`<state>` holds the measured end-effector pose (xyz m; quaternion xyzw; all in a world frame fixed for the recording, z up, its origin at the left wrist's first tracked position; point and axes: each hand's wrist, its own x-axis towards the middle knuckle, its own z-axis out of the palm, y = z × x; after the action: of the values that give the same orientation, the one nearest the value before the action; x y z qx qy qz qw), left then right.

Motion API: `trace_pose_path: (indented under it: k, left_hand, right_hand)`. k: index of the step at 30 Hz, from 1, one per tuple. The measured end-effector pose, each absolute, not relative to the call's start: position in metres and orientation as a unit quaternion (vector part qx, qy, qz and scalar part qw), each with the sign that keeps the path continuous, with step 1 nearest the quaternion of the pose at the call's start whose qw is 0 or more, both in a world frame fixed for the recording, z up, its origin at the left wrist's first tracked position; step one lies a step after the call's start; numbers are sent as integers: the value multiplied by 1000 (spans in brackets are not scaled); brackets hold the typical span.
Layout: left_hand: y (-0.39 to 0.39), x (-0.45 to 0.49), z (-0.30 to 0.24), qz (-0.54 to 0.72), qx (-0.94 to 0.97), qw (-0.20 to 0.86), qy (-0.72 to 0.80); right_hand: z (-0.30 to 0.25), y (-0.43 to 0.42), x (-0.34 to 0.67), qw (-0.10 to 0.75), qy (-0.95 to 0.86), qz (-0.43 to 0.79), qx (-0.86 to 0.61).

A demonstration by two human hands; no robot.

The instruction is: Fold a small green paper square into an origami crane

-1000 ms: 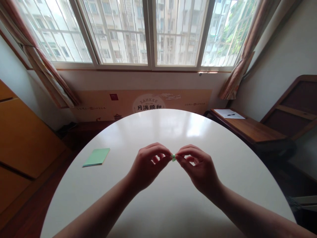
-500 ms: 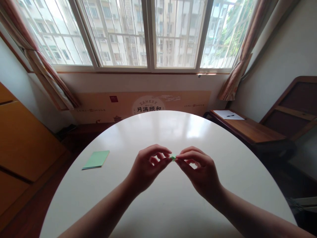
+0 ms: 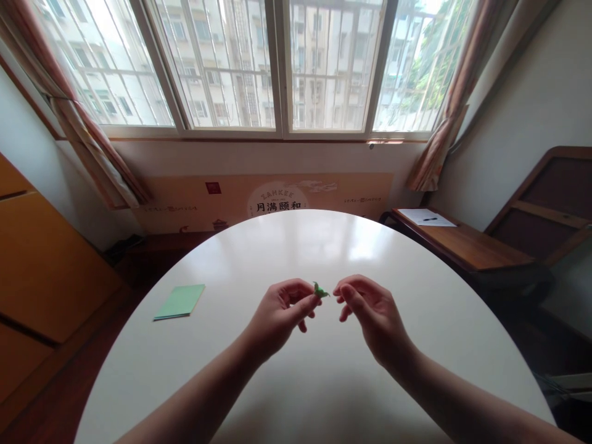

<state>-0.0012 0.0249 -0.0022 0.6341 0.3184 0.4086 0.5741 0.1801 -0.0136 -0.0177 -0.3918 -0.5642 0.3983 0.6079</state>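
Between the thumb and fingers of my left hand point(image 3: 283, 311) is a small piece of folded green paper point(image 3: 320, 290) with pointed tips sticking out. What the folded shape represents is too small to tell. Just right of it, my right hand point(image 3: 370, 314) hovers with its fingers curled and a little apart, holding nothing and not touching the paper. Both hands are above the middle of the round white table point(image 3: 296, 394).
A stack of square green paper point(image 3: 180, 301) lies on the table's left side. Beyond the right edge, a wooden bench point(image 3: 485, 243) bears a white sheet point(image 3: 423, 217) with a dark pen on it. An orange cabinet point(image 3: 50, 265) stands at left.
My right hand has let go of the folded green paper and drawn slightly right. The paper is now held by my left hand alone, turned so that its points show.
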Motion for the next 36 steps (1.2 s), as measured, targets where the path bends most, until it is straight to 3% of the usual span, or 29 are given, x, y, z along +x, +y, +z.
trace_pose_path:
  k: [4,7,20,36]
  left_hand:
    - [26,-3,0,384,634,605,289]
    - [27,-5,0,358,633,626,279]
    - [34,-12,2,310,599,651,346]
    - [33,-4,-3,306,622,601,399]
  right_hand:
    - [-22,-4,182,473,-471,636,-387]
    - [-24,-2,181,418,-449,710,-346]
    - [-17,-4,181,478,-385,704,-356]
    - [-23,-4,179,519,-430,613,-412]
